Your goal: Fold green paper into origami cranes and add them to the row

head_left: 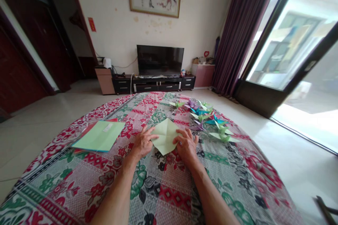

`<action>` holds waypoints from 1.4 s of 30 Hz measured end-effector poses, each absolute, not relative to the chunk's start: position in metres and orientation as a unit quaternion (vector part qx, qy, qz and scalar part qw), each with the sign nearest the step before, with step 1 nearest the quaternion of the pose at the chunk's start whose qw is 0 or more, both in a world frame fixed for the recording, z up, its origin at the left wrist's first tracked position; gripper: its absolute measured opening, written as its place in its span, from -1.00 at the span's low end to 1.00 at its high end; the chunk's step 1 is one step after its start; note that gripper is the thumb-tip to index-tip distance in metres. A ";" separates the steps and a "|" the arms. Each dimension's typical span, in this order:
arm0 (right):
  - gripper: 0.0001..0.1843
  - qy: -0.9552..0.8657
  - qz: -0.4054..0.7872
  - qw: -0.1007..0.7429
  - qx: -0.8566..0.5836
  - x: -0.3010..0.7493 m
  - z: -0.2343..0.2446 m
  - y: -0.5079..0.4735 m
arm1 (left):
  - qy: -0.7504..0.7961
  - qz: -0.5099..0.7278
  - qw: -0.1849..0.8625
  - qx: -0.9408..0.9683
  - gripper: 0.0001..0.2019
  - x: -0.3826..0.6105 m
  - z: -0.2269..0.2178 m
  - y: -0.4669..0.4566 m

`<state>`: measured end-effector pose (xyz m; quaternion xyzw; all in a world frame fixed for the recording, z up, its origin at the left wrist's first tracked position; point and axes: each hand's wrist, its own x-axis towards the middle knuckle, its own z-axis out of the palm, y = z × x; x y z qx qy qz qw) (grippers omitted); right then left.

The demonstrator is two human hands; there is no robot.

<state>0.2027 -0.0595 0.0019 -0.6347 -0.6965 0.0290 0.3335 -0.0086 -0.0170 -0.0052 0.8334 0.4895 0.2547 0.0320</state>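
Observation:
A pale green square of paper (166, 135) lies creased on the flowered tablecloth (158, 190), turned like a diamond. My left hand (142, 143) presses its left edge with fingers curled onto the paper. My right hand (185, 145) rests on the right edge, fingers bent and pinching the paper's side. Both forearms reach in from the near edge of the round table.
A stack of coloured paper sheets (99, 135), green on top, lies to the left. Several folded paper cranes (208, 119) in green, blue and purple stand at the far right of the table. Beyond are a TV (160, 59), a low cabinet and a glass door (295, 59).

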 end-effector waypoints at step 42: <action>-0.77 -0.727 0.021 0.368 -0.580 0.202 0.000 -0.063 | 0.484 0.294 -0.008 0.824 -0.68 0.000 -0.008 -0.019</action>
